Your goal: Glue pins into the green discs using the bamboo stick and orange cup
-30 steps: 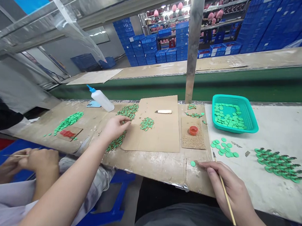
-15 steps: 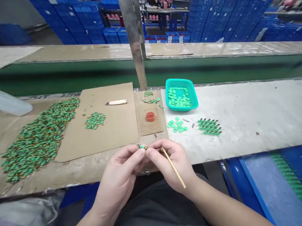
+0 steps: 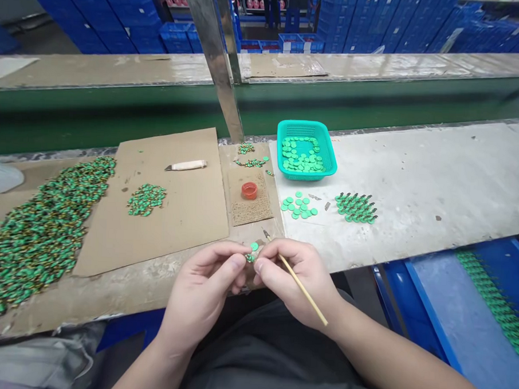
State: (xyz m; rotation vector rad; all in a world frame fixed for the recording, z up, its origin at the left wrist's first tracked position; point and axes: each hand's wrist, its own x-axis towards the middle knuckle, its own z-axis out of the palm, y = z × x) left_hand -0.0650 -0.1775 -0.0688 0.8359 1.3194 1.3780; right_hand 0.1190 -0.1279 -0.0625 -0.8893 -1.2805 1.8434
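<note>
My left hand (image 3: 210,281) is closed, pinching a small green figure piece (image 3: 250,257) between thumb and fingertips. A flat green disc (image 3: 254,247) shows at the far end of this piece; whether the two are joined I cannot tell. My right hand (image 3: 301,279) is closed around a thin paintbrush (image 3: 305,293), its dark tip pointing away from me. The right thumb and index fingertip sit right beside the piece. Beyond both hands, a small red cap (image 3: 249,190) rests on a brown cardboard piece (image 3: 252,214).
Left are a large heap of green-and-gold pieces (image 3: 47,225), a smaller pile (image 3: 146,199) and a wrapped-handle blade (image 3: 186,165) on cardboard. To the right stand a turquoise basket (image 3: 306,176) of discs, loose discs (image 3: 299,205) and rows of assembled pieces (image 3: 356,208). A metal post (image 3: 221,84) rises behind.
The figure piece has turned from lying sideways between my fingers, and a green disc now shows at its far end. My view has shifted slightly. The brush stays in my right hand.
</note>
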